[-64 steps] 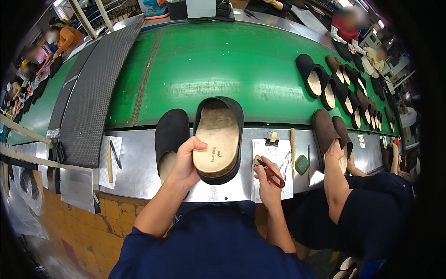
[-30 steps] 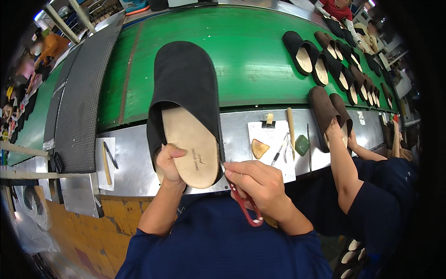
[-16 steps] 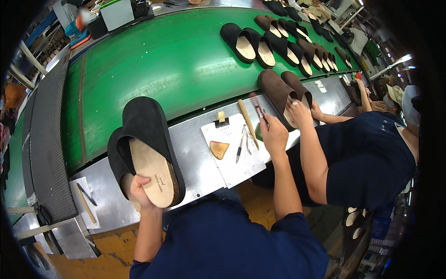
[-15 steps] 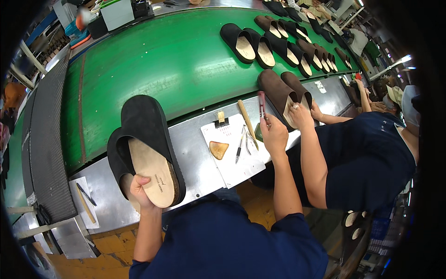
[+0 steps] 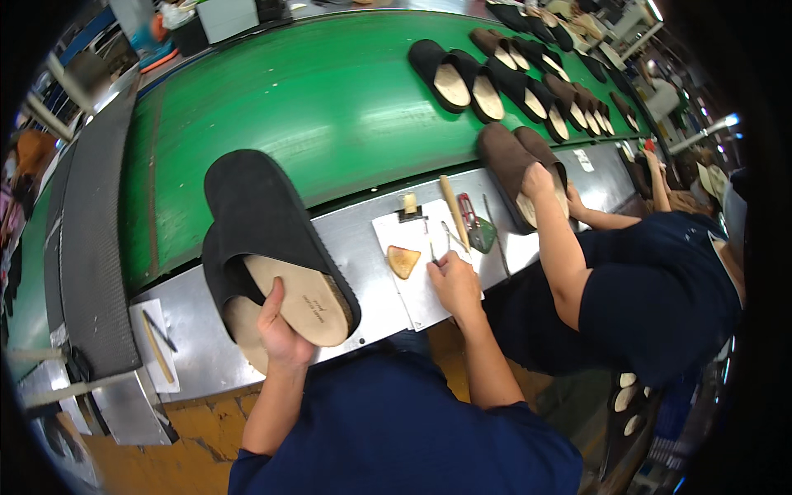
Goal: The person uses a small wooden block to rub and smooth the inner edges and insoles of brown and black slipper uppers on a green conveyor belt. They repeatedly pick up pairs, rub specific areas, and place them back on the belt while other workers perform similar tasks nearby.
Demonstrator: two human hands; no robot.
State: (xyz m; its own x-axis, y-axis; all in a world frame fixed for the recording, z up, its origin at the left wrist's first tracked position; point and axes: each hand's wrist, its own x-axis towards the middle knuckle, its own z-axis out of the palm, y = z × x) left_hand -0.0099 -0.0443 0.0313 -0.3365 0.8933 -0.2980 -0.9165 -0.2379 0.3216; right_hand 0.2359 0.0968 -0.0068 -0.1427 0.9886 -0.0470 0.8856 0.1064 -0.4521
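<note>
My left hand point(image 5: 285, 334) is closed on the heel end of a black clog point(image 5: 262, 206), its thumb pressed on the tan footbed. A second black clog point(image 5: 216, 268) sits half hidden behind it, against the metal ledge. Over a clipboard with white paper point(image 5: 419, 309), my right hand point(image 5: 455, 285) has its fingers closed at the lower end of a slim silver pen point(image 5: 429, 239). Beside these fingers lie a tan rounded-triangle block point(image 5: 403, 261) and thin metal tweezers point(image 5: 454, 237). A red-handled cutting tool point(image 5: 467, 210) rests by a green piece point(image 5: 484, 236) and a wooden stick point(image 5: 453, 212).
Beyond the metal ledge point(image 5: 367, 318) runs a green conveyor belt point(image 5: 322, 107) with several black and brown clogs point(image 5: 450, 78) at its far right. A co-worker's hand point(image 5: 538, 183) is in a brown clog point(image 5: 505, 169). Another paper with a pen point(image 5: 158, 332) lies left.
My right hand has put down the red-handled tool and moved left and nearer onto the paper, to the pen. The black clogs tilt more in my left hand. The whole view has shifted slightly.
</note>
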